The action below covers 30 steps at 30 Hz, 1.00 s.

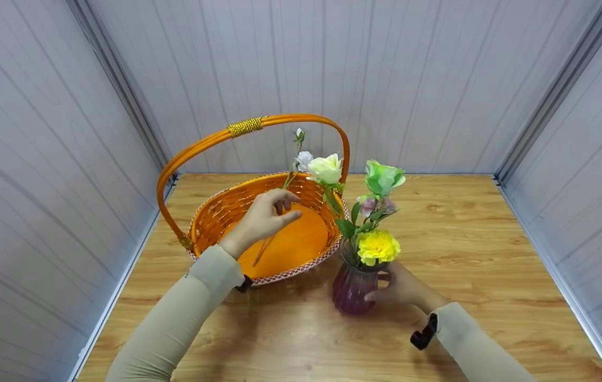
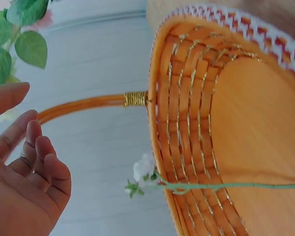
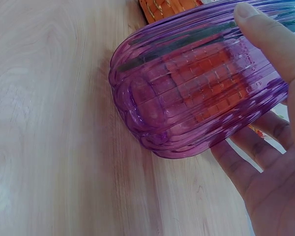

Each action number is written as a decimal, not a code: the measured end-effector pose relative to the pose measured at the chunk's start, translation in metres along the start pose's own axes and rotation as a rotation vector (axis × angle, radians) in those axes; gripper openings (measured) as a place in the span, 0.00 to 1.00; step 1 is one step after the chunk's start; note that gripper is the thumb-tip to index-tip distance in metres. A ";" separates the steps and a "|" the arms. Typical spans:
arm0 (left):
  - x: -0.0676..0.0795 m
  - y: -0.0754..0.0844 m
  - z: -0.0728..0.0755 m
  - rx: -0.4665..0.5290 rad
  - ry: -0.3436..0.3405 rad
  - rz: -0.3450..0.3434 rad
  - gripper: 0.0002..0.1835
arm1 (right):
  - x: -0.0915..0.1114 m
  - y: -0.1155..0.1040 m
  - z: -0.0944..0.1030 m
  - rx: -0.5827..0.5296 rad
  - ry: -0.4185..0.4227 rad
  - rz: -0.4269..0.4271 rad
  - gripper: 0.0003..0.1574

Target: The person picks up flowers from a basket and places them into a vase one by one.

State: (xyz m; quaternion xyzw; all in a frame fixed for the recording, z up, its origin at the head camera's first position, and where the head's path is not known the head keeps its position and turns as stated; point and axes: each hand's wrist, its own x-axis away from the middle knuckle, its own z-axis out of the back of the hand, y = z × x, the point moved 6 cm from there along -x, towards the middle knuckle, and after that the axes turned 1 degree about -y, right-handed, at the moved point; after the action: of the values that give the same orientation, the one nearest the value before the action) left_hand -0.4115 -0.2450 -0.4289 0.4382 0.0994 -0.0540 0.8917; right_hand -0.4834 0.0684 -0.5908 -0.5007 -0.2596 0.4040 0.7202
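My left hand (image 1: 263, 215) is over the orange wicker basket (image 1: 301, 233), its fingers loosely bent and holding nothing. A stem with small white flowers (image 1: 304, 160) leans inside the basket, its blooms past the far rim; the left wrist view shows the stem apart from the fingers. To the right, my right hand (image 1: 404, 286) grips a purple ribbed glass vase (image 1: 351, 292), thumb on one side and fingers on the other. From the vase rise a yellow carnation (image 1: 378, 247), a green rose (image 1: 384, 178), a pale rose (image 1: 325, 170) and a pinkish flower (image 1: 367, 206).
The basket's tall arched handle (image 1: 301, 119) stands up over it, with gold wrapping at its top. Everything sits on a wood-grain table (image 1: 460, 233). Pale panel walls (image 1: 417, 79) enclose the table at the back and both sides.
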 end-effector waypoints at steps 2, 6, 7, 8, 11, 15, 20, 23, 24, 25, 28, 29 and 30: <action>-0.004 -0.004 0.003 0.010 -0.001 0.010 0.14 | 0.000 0.000 0.000 0.003 0.000 0.006 0.57; -0.012 -0.011 0.009 0.023 0.003 0.014 0.15 | -0.001 -0.002 0.000 0.016 0.004 0.014 0.57; -0.013 -0.013 0.011 0.024 0.001 0.013 0.15 | -0.001 -0.002 0.000 0.023 0.004 0.016 0.57; -0.015 -0.015 0.012 0.026 -0.002 0.012 0.15 | 0.000 -0.003 -0.001 0.028 0.005 0.011 0.58; -0.020 -0.022 0.013 0.029 -0.024 0.004 0.16 | 0.000 -0.002 -0.001 0.032 0.004 -0.002 0.58; -0.026 -0.031 0.013 0.039 -0.046 -0.007 0.17 | 0.000 -0.002 -0.001 0.026 0.003 0.009 0.57; -0.032 -0.041 0.015 0.060 -0.006 0.000 0.17 | 0.000 -0.003 0.000 0.035 0.008 0.026 0.57; -0.036 -0.048 0.016 0.072 0.022 0.011 0.17 | 0.000 -0.002 0.000 0.039 0.011 0.013 0.56; -0.037 -0.050 0.016 0.078 0.030 0.014 0.18 | 0.000 -0.001 0.000 0.040 0.011 0.008 0.56; -0.037 -0.053 0.016 0.085 0.036 0.020 0.18 | 0.000 -0.001 0.000 0.042 0.010 0.004 0.56; -0.039 -0.061 0.016 0.103 0.048 0.034 0.19 | 0.000 -0.001 -0.001 0.046 0.010 -0.005 0.55; -0.040 -0.063 0.016 0.109 0.051 0.040 0.19 | 0.000 -0.001 -0.001 0.048 0.011 -0.006 0.55; -0.040 -0.066 0.017 0.112 0.053 0.048 0.19 | 0.000 -0.001 -0.001 0.050 0.010 -0.009 0.55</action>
State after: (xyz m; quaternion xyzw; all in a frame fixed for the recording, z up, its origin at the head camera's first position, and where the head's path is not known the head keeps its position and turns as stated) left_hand -0.4607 -0.2981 -0.4609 0.4909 0.1096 -0.0265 0.8639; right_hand -0.4819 0.0678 -0.5905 -0.4834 -0.2482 0.4045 0.7356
